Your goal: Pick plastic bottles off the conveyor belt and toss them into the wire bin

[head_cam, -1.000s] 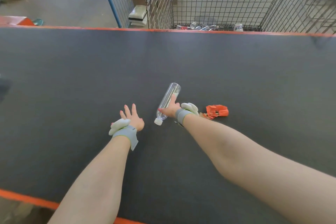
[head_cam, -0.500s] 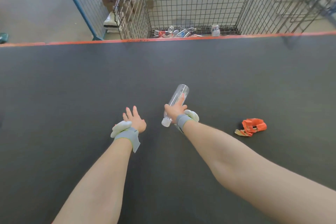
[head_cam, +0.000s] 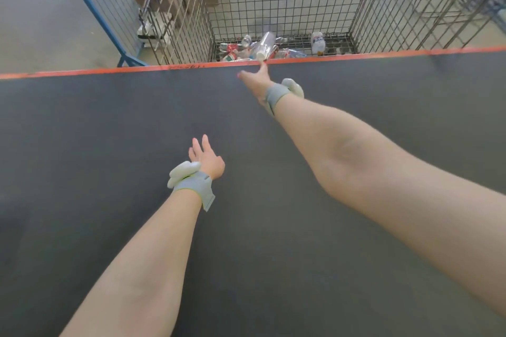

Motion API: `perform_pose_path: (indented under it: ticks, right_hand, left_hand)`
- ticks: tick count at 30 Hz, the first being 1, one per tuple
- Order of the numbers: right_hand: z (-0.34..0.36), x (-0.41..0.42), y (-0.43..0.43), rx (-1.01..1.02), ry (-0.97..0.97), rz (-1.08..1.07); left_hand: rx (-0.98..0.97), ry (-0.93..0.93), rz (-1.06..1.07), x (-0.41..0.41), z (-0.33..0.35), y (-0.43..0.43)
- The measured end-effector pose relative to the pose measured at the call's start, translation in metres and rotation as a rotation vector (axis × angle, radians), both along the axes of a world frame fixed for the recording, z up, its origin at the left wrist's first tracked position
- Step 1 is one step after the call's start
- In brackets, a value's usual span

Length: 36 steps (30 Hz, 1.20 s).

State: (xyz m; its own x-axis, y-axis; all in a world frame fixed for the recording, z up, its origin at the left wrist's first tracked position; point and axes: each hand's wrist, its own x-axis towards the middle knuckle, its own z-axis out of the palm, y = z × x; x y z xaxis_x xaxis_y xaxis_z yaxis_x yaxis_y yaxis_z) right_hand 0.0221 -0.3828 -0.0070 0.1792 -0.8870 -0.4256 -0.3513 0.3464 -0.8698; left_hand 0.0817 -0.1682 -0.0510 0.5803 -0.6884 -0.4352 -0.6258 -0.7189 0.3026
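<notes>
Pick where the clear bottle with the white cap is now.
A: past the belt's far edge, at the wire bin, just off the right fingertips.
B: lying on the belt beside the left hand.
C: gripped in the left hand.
A: the bottle shows beyond the orange edge of the belt, against the wire bin, just ahead of the open right hand; the left hand holds nothing.
</notes>
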Motion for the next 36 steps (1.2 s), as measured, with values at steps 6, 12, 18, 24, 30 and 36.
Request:
perform_pose_path:
  ticks: [6,12,18,24,30,36]
  right_hand:
    - [-0.040,-0.042,0.103,0.204,0.357,0.255]
    - [-0.033,-0.092,0.208,0.174,0.468,0.404]
    - [-0.051,-0.135,0.287,0.130,0.654,0.600]
    - [-0.063,-0.161,0.322,0.215,0.854,0.759]
    - [-0.033,-0.139,0.331,0.173,0.638,0.615]
    - [-0.024,-0.100,0.356,0.148,0.489,0.651]
  left_hand:
    - [0.092,-0.002,-0.052,-0.018,-0.001,0.051]
    - [0.187,-0.001,-0.127,-0.036,0.005,0.121]
    - [0.302,0.004,-0.158,-0.047,-0.001,0.190]
    - [0.364,0.070,-0.228,-0.049,-0.001,0.222]
    - [0.013,-0.085,-0.090,-0.036,0.026,0.236]
    - [0.062,-0.184,-0.004,-0.016,0.035,0.256]
